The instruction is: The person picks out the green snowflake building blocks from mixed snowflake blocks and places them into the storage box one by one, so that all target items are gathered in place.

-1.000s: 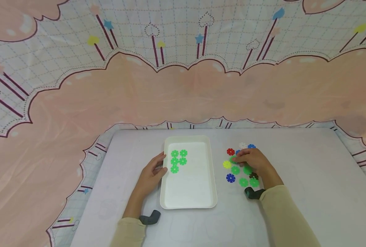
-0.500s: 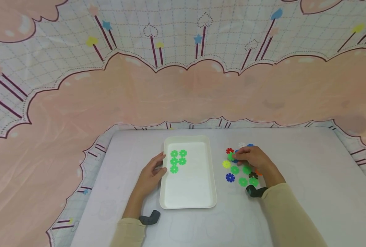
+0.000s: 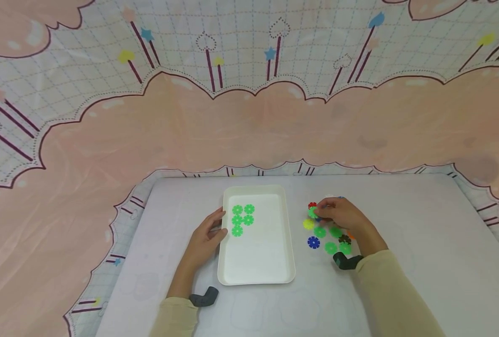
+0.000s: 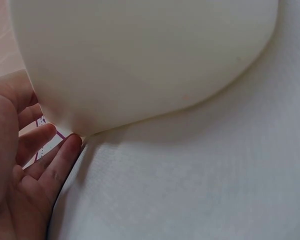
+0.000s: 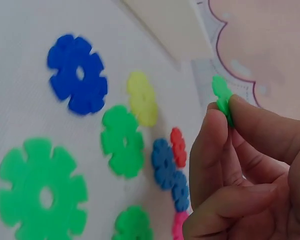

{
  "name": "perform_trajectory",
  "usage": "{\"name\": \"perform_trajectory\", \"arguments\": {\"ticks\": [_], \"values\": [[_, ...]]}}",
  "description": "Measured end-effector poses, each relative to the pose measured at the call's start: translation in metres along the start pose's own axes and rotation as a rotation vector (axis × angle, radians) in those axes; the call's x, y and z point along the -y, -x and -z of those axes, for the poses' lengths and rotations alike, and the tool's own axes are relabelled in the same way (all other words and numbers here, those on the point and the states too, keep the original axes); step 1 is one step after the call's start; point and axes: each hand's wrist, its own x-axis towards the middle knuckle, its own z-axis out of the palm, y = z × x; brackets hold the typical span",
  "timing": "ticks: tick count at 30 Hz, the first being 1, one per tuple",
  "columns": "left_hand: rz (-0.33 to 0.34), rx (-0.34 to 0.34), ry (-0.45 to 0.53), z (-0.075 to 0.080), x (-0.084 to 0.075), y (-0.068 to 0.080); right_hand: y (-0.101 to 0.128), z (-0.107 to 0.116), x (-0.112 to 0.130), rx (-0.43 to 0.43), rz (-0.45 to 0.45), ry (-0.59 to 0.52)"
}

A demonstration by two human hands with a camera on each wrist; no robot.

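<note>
In the head view my right hand point(image 3: 343, 215) pinches a green snowflake disc point(image 3: 313, 212) between thumb and fingertips, over the scattered discs. The right wrist view shows this disc point(image 5: 222, 97) nearly edge-on, raised above the others. My left hand point(image 3: 207, 236) rests at the left side of a white tray point(image 3: 257, 276), fingertips and thumb against its outer edge. Up close in the left wrist view, fingertips point(image 4: 74, 142) touch the tray wall point(image 4: 155, 75). Several green snowflake discs point(image 3: 237, 220) lie grouped in the tray's upper left part.
Right of the tray lie loose discs: yellow point(image 3: 308, 224), dark blue point(image 3: 314, 242), brown point(image 3: 344, 239), red point(image 3: 312, 205) and several green ones point(image 3: 331, 248). My right hand covers part of this group. A white cloth lies under everything, with a patterned sheet point(image 3: 249, 131) behind.
My right hand has lifted the green disc from among the loose ones and shifted slightly up and left with it. The left hand and tray stay put.
</note>
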Motion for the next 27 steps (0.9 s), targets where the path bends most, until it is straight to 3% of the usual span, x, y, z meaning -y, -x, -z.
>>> {"name": "perform_trajectory", "arguments": {"ticks": [7, 15, 27], "values": [[-0.025, 0.002, -0.002, 0.001, 0.002, 0.0, 0.0, -0.005, 0.013, 0.033, 0.008, -0.023], [-0.01, 0.01, -0.002, 0.0, 0.002, 0.0, -0.005, -0.012, 0.029, 0.017, 0.012, 0.037], [0.008, 0.004, 0.002, 0.001, 0.002, 0.0, -0.011, -0.028, 0.053, 0.02, 0.076, 0.032]]}}
